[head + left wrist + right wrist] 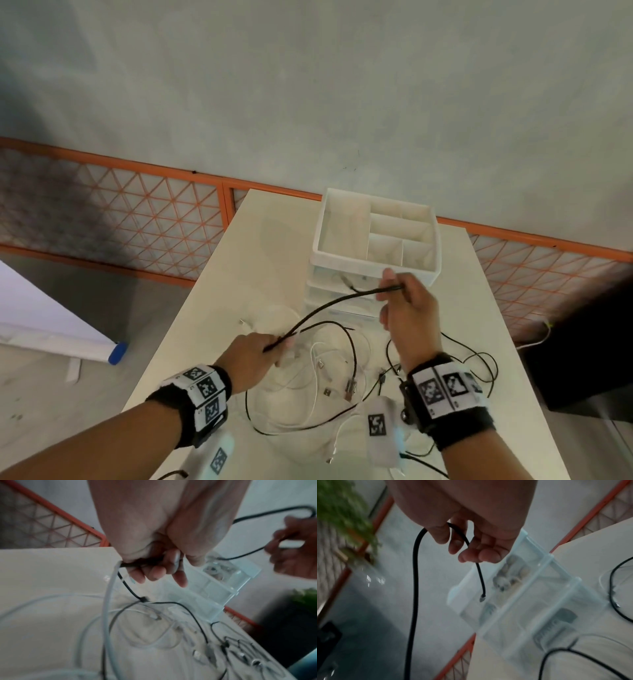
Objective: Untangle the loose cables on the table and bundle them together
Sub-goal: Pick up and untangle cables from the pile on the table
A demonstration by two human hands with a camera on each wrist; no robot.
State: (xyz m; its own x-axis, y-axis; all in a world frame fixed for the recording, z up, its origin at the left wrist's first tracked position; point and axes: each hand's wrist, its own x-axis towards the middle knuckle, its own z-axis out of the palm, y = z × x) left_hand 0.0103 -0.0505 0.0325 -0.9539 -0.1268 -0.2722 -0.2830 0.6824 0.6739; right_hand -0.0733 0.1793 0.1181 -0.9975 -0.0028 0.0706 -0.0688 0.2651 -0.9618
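Observation:
A thick black cable (329,305) stretches in the air between both hands. My left hand (263,353) grips one stretch of it together with a white cable (109,588), low over the table. My right hand (404,305) is raised in front of the organizer and holds the black cable (415,561) looped through its curled fingers; the plug end (482,597) dangles below them. Several more black and white cables (329,377) lie tangled on the white table (219,308) under the hands, with loose USB plugs (349,390) among them.
A white drawer organizer (373,233) with an open compartment tray on top stands at the table's far side. Its clear drawers (530,601) hold small items. A dark cabinet (582,359) stands right of the table. An orange lattice fence (137,212) runs behind.

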